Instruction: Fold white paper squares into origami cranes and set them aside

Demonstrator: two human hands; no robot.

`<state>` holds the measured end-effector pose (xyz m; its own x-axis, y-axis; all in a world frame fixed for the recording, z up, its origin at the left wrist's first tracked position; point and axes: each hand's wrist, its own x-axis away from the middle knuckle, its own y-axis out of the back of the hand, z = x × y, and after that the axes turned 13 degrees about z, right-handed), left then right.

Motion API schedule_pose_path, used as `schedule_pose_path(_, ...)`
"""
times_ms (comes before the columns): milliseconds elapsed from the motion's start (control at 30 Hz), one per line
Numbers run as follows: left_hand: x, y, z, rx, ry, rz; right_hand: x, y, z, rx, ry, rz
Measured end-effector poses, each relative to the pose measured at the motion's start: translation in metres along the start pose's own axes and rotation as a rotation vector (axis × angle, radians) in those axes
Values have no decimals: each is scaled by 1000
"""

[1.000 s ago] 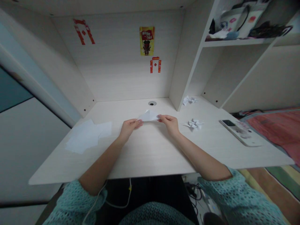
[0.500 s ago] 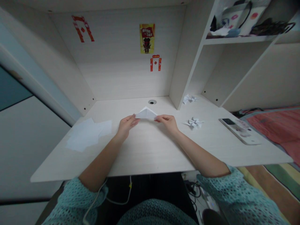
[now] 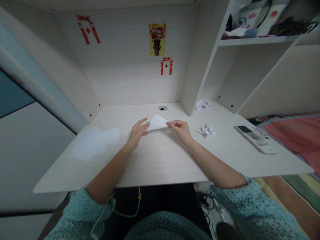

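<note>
One white desk [image 3: 155, 163]: lying beneath the grip; probably serving best as backing for even folding;
Upper shelf [image 3: 252, 41]: sitting above-right of the grip; holding printed items [image 3: 272, 20];
Left hand [image 3: 136, 133] and right hand [image 3: 181, 129]: pinching folded paper [image 3: 158, 123], one end each;
Paper peak [image 3: 157, 117]: pointing up between both grips.

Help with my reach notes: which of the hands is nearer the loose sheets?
Left. The left hand is right of the loose sheets; the right hand is farther right.
</note>
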<state>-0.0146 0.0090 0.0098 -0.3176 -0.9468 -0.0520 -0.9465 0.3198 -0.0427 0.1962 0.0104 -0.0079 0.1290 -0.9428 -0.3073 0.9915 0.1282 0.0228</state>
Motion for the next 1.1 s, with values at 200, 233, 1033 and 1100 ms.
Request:
schedule_pose_path(200,-2,-6,7,21,54,55,4,-7,4,43,1,109)
schedule_pose_path(233,-2,-7,8,12,58,37,4,-8,3,39,-2,103)
schedule_pose_path(1033,8,-25,3,-170,-57,-193,10,-17,-1,101,67,163)
schedule_pose_path(1100,9,-27,5,-164,-64,-171,12,-21,1,103,84,157)
